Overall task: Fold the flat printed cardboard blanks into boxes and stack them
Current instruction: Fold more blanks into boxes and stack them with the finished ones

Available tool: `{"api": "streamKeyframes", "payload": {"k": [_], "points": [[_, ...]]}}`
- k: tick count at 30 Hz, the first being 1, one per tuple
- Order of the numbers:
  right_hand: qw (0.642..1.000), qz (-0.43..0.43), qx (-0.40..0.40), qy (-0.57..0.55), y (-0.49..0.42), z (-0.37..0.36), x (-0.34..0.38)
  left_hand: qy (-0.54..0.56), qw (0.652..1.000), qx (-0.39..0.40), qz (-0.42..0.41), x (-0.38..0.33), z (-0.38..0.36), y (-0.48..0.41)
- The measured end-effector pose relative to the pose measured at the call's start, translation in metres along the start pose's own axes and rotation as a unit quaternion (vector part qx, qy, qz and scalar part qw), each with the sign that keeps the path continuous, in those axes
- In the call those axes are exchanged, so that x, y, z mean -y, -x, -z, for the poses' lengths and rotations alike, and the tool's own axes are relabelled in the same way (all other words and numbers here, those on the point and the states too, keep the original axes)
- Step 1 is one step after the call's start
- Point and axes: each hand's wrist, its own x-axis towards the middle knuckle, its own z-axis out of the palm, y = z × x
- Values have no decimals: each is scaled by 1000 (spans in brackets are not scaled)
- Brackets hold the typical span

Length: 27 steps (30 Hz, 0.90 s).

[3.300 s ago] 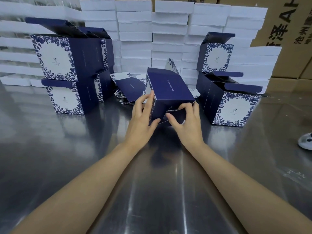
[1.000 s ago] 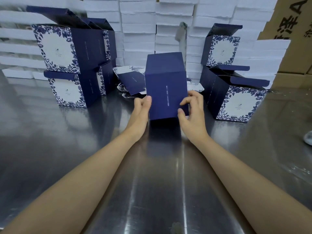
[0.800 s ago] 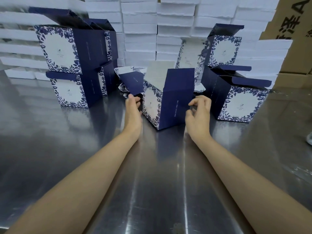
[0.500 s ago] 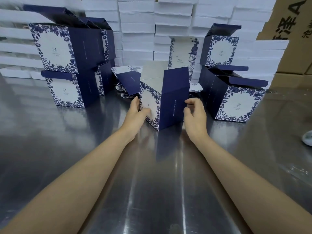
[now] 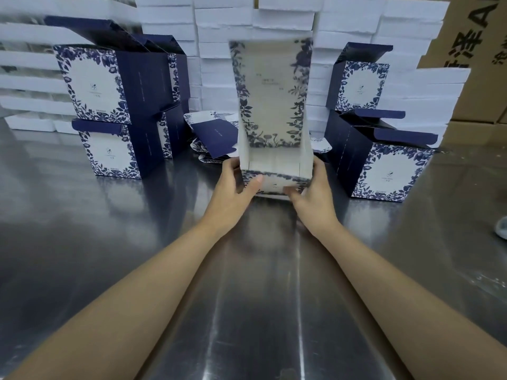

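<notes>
I hold a part-folded box [image 5: 274, 160] on the steel table, its open side towards me and its floral lid flap standing up, blurred by motion. My left hand [image 5: 233, 192] grips its left lower corner and my right hand [image 5: 312, 196] grips its right lower corner. Flat navy and floral blanks [image 5: 216, 138] lie in a small pile just behind the box to the left. Folded boxes stand stacked two high at the left [image 5: 115, 113] and at the right [image 5: 381, 157].
Stacks of white foam trays [image 5: 225, 31] form a wall behind everything. Brown cartons [image 5: 477, 50] stand at the far right. A white object [image 5: 502, 227] sits at the table's right edge. Bare steel tabletop [image 5: 260, 297] lies between me and the box.
The box has been turned from showing its navy side to facing me with its white inside. Its floral lid flap has swung up, and both hands have shifted to the lower corners.
</notes>
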Motion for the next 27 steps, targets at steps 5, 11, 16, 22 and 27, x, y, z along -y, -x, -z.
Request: {"api": "streamKeyframes", "payload": {"k": [5, 11, 16, 22, 27], "points": [[1000, 4, -10, 2, 2, 0, 0, 13, 999, -43, 24, -8, 1, 2], [997, -18, 74, -28, 6, 1, 5, 24, 994, -104, 33, -1, 2, -7], [994, -41, 61, -76, 6, 3, 6, 28, 996, -82, 29, 0, 2, -6], [987, -96, 39, -125, 4, 1, 1, 26, 997, -78, 12, -3, 0, -4], [989, -98, 15, -112, 1, -1, 1, 13, 997, -77, -1, -2, 0, -5]]}}
